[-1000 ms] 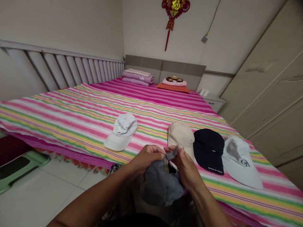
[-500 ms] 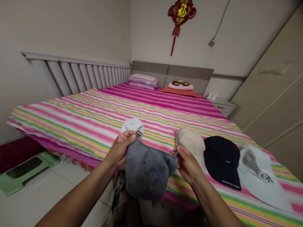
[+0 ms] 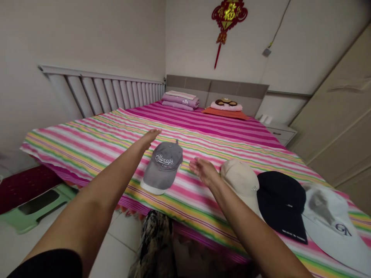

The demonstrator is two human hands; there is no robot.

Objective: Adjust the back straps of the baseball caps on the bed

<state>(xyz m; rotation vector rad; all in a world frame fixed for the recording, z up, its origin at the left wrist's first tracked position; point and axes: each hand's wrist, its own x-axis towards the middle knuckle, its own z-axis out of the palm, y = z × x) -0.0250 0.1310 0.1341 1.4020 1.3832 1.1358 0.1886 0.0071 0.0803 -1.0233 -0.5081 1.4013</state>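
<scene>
A grey baseball cap (image 3: 165, 160) with white "Always" lettering lies on the striped bed cover (image 3: 95, 144), brim towards me. A white rim shows along its brim and right side, where the white cap seems to be mostly covered. My left hand (image 3: 150, 137) hovers just past the cap's left side, fingers stretched forward, holding nothing. Palm turned inward, my right hand (image 3: 204, 171) is open between the grey cap and a beige cap (image 3: 240, 177). Right of that lie a black cap (image 3: 281, 197) and a white cap (image 3: 327, 216) with dark letters, overlapping in a row.
Folded purple bedding (image 3: 181, 101) and a pink-and-orange pile (image 3: 226, 108) rest by the headboard (image 3: 237, 89). A white rail (image 3: 110, 87) runs along the left. A green stool (image 3: 40, 204) stands on the floor, and a wardrobe (image 3: 336, 100) at right.
Both hands have let go of the grey cap, which now sits on the bed over the earlier white cap, front side up. My hands have moved apart from it and forward.
</scene>
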